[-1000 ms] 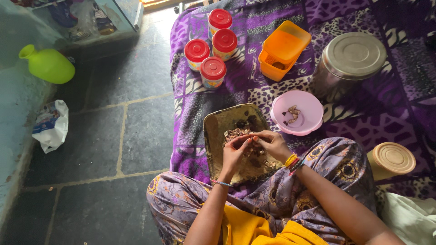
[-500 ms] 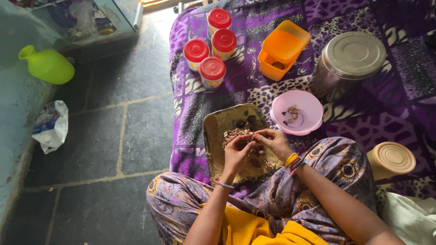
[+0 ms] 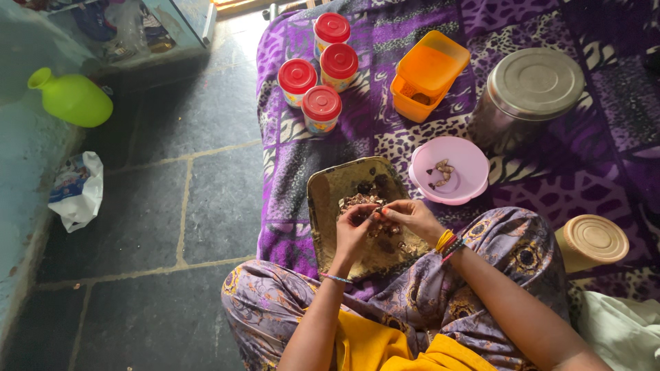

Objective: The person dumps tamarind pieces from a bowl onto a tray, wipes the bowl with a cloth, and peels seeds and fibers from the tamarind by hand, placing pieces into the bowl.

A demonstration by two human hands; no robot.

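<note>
— How many containers sit on the purple blanket?
— Four red-lidded jars far left, one orange box, one steel canister, one pink bowl.
— And the hands?
— Left hand and right hand meet, pinching a small pod over the metal tray, near the blanket's left edge; floor lies open beyond.

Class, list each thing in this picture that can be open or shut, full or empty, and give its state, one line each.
Four red-lidded jars: lids on.
Orange box: lid ajar, contents showing.
Steel canister: lid on.
Pink bowl: open, a few pieces inside.
Metal tray: holds small brown pieces.
Tan-lidded container: closed.
Left hand and right hand: pinching a small piece together.
</note>
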